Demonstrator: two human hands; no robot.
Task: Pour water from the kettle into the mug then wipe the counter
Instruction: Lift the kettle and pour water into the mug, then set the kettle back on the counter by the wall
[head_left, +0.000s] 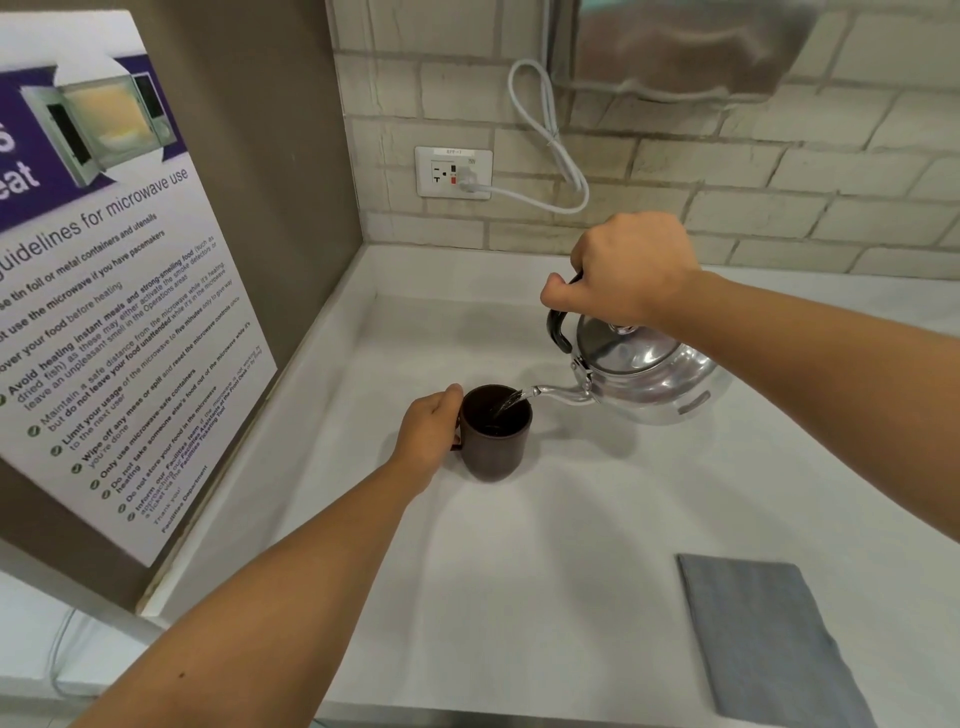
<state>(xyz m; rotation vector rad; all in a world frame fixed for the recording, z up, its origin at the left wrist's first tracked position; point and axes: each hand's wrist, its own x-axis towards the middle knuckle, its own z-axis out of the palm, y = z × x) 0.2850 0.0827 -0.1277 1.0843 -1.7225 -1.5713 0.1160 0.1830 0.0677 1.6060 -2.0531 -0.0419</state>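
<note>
Now kettle (649, 374) tips into mug (496, 434), open counter (519, 597) nearby.

— What can't be made out here?
— The dark brown ceramic mug's (496, 434) handle sits behind the left hand (428, 428). The right hand (626, 270) covers most of the shiny steel kettle's (644, 371) black handle.
— Anything cut off?
— The folded grey cloth (763, 639) at the white counter's (519, 571) front edge runs past the bottom edge. The purple-and-white microwave poster (104, 291) loses its left side, and its smallest print is unreadable.
</note>
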